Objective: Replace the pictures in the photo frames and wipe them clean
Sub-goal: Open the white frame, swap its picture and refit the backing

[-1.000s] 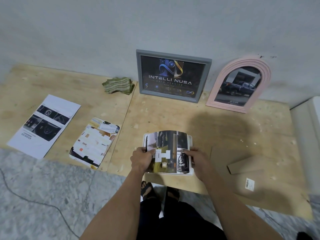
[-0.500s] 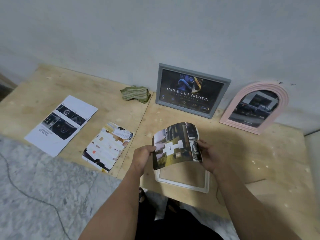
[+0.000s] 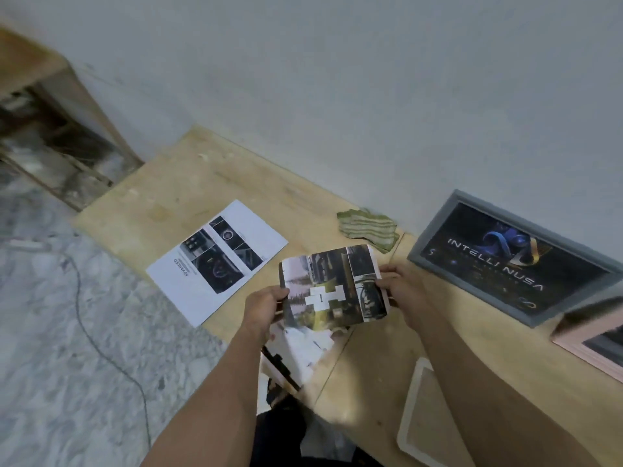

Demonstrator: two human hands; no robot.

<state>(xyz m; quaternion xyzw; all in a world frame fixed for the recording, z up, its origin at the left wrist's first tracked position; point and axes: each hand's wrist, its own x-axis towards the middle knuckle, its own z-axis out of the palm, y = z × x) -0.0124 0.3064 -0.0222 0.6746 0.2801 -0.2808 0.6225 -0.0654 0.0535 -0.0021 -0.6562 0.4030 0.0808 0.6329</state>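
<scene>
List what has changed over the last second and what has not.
The photo print, pressed on the white frame a second ago, has been lifted clear and carried left; it now hangs above the collage sheet. The left hand and the right hand still grip its side edges. The frame lies bare. The grey frame, cloth and leaflet stayed put.

A bare room under renovation: plywood sheets point(image 3: 209, 183) laid over marble floor point(image 3: 67, 348), plain plastered wall point(image 3: 337, 79).

The two hands hold a picture point(image 3: 332, 286) between them, the left hand point(image 3: 264, 306) on one edge and the right hand point(image 3: 401, 289) on the other. A paper point(image 3: 217, 261) lies left of the hands. A cloth point(image 3: 367, 227) lies behind them. A frame point(image 3: 515, 257) leans on the wall to their right. An empty frame point(image 3: 409, 409) lies under the right arm.
</scene>
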